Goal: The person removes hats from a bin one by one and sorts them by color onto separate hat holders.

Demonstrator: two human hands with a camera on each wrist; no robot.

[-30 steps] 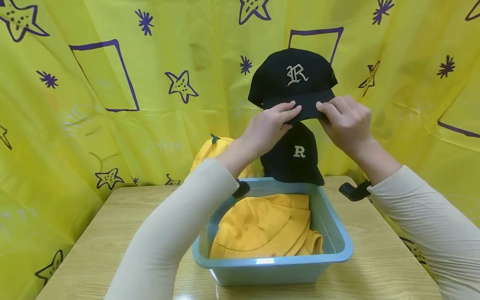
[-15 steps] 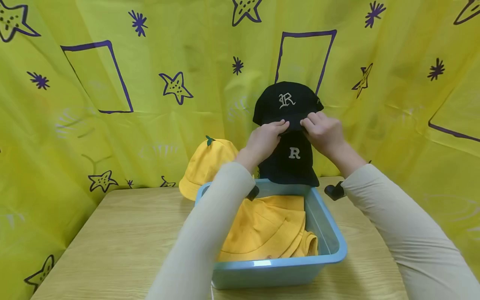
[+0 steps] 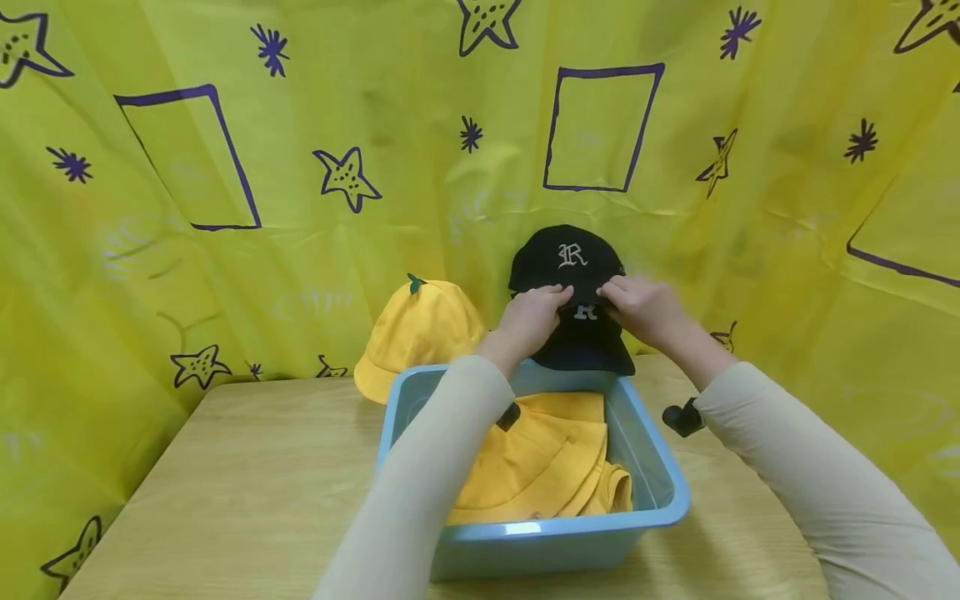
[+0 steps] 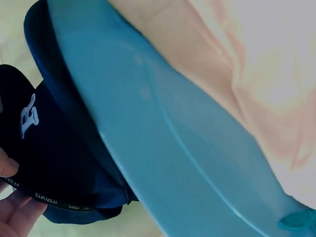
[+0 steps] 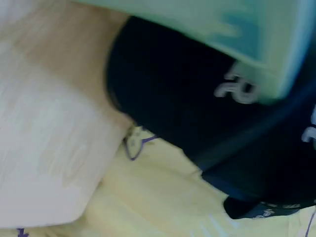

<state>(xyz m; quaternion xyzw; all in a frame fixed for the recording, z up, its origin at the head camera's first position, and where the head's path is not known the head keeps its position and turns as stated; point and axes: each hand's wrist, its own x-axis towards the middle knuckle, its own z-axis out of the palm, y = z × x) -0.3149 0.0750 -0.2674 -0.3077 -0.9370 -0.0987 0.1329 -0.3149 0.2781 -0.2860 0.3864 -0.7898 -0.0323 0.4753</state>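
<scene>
My left hand (image 3: 531,318) and right hand (image 3: 643,310) pinch the brim of a black baseball cap (image 3: 566,242) with an ornate pale R. This cap sits low over the crown of a second black cap (image 3: 588,356), partly covering that one's block R. In the left wrist view, thumb and fingers (image 4: 22,217) of my left hand hold the lettered edge of black cloth. The right wrist view is blurred; both black caps (image 5: 163,89) appear there, but the right hand does not. Whether the upper cap rests fully on the lower is hidden.
A light blue basin (image 3: 562,528) with folded yellow hats (image 3: 536,458) stands on the wooden table (image 3: 262,483), in front of the black caps. Behind its left corner is a yellow hat (image 3: 423,325) with a green leaf. A yellow patterned curtain (image 3: 390,100) hangs behind.
Both hands have lowered the ornate-R cap from above onto the other black cap's crown, so the block R is now partly covered. The head view has shifted slightly.
</scene>
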